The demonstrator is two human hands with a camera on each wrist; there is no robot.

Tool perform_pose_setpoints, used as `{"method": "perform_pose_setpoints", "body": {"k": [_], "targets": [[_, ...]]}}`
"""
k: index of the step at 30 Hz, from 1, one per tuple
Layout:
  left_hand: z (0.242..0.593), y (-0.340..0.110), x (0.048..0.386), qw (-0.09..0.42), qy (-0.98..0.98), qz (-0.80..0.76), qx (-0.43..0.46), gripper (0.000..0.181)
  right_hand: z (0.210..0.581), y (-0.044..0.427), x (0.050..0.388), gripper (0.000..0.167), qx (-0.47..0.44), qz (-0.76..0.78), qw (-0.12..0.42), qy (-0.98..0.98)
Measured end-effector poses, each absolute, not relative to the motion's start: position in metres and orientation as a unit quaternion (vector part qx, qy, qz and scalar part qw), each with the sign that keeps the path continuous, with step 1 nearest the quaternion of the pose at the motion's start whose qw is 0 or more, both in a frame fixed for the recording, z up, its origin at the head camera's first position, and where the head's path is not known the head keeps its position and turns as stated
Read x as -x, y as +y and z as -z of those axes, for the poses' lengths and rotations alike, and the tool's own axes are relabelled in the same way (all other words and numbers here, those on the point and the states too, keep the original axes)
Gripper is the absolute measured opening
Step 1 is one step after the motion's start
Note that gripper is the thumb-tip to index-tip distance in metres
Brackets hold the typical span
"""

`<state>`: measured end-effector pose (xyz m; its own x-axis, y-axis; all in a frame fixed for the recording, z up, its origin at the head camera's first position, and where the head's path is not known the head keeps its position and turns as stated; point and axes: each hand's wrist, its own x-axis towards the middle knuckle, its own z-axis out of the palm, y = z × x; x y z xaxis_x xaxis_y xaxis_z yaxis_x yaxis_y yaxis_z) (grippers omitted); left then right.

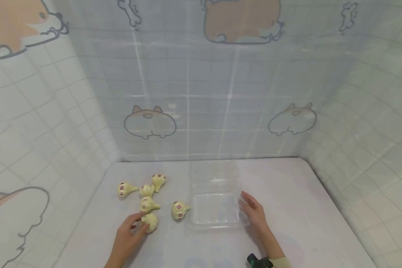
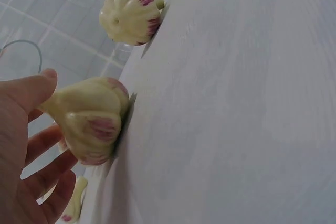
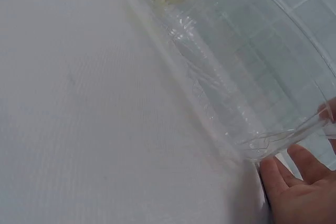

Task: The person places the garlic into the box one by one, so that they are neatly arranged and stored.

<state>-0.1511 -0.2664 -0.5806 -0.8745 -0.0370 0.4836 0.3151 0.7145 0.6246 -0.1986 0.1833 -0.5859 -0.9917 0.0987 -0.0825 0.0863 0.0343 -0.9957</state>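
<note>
My left hand (image 1: 128,236) is around the nearest garlic bulb (image 1: 150,222), at the front of a loose group on the left. In the left wrist view the thumb lies against the stem of this bulb (image 2: 94,121), and the other fingers curve near its side. A clear plastic container (image 1: 216,225) stands open in the middle, its lid (image 1: 214,172) folded back. My right hand (image 1: 256,216) touches the container's right side with its fingers loosely extended. The right wrist view shows fingertips against the corner of the clear wall (image 3: 257,148).
A separate garlic bulb (image 1: 179,210) lies just left of the container. Farther back on the left lie several more, among them one bulb (image 1: 149,204) beside the left hand and another bulb (image 1: 125,189) at the far left. Patterned curtain walls (image 1: 201,93) enclose the white table (image 1: 288,193).
</note>
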Motion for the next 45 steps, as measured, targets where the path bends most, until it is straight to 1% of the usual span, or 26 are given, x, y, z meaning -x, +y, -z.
{"method": "perform_pose_setpoints", "body": {"k": [5,9,13,16,20,23,28,34,37,40,45], "targets": [[0.583,-0.265,0.155,0.266,-0.871,0.401,0.101,0.041,0.583,0.179,0.201,0.046,0.079,-0.724,0.0,-0.685],[0.584,-0.263,0.158,0.279,-0.857,0.422,0.097,0.038,0.582,0.178,0.204,0.047,0.083,-0.744,0.003,-0.663],[0.586,-0.26,0.158,0.29,-0.845,0.438,0.095,0.039,0.583,0.178,0.205,0.048,0.092,-0.749,0.005,-0.656],[0.587,-0.259,0.159,0.305,-0.832,0.449,0.115,0.042,0.584,0.178,0.205,0.048,0.102,-0.746,0.009,-0.658],[0.587,-0.26,0.16,0.337,-0.808,0.455,0.162,0.046,0.584,0.178,0.204,0.048,0.107,-0.74,0.014,-0.664],[0.583,-0.259,0.158,0.35,-0.8,0.455,0.176,0.048,0.586,0.177,0.203,0.048,0.106,-0.742,0.011,-0.661],[0.571,-0.252,0.159,0.354,-0.794,0.463,0.174,0.047,0.588,0.174,0.202,0.048,0.093,-0.748,0.006,-0.657],[0.559,-0.235,0.17,0.361,-0.78,0.468,0.203,0.043,0.588,0.17,0.199,0.047,0.101,-0.748,0.004,-0.656],[0.546,-0.222,0.178,0.367,-0.771,0.471,0.223,0.041,0.588,0.169,0.2,0.048,0.098,-0.747,0.0,-0.658],[0.535,-0.207,0.187,0.359,-0.755,0.49,0.247,0.04,0.589,0.169,0.203,0.048,0.113,-0.74,-0.001,-0.663],[0.518,-0.175,0.197,0.337,-0.735,0.515,0.284,0.035,0.59,0.172,0.202,0.048,0.113,-0.744,0.001,-0.659]]}}
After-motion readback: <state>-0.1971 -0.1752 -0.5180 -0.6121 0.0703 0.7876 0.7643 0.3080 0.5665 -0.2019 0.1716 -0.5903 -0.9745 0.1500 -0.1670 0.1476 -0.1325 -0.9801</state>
